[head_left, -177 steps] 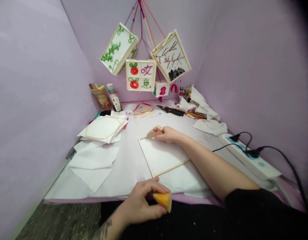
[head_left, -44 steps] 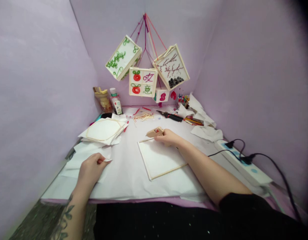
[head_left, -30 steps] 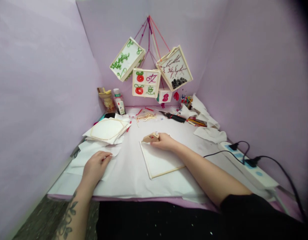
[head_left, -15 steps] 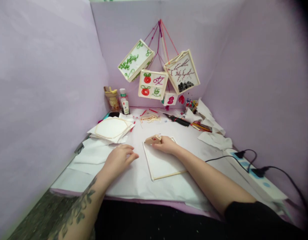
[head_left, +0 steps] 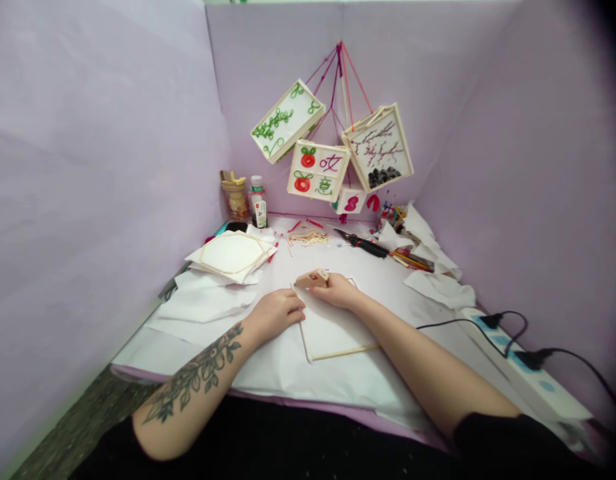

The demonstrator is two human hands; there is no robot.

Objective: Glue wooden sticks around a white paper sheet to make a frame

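Note:
My right hand (head_left: 337,292) is closed around a tan, wood-coloured glue gun (head_left: 311,279), its dark tip pointing left over the far left corner of a square frame (head_left: 343,352). Thin pale sticks edge this frame, and white paper (head_left: 333,330) fills it as it lies flat on the table. My left hand (head_left: 278,312) lies at the frame's left side, fingers bent and pressed together on that edge. Its fingertips are partly hidden. The far side of the frame is mostly covered by my right hand.
Decorated paper boxes (head_left: 319,170) hang from cords at the back. A stack of paper panels (head_left: 233,253) lies left. Small sticks (head_left: 308,237), black-handled pliers (head_left: 365,245), a bottle (head_left: 259,203) and a cup (head_left: 235,197) stand or lie behind. A power strip (head_left: 533,370) runs along the right.
My left hand has moved right and forward onto the frame's left edge, its fingers drawing together. My right hand keeps the glue gun at the far left corner. The view has shifted slightly.

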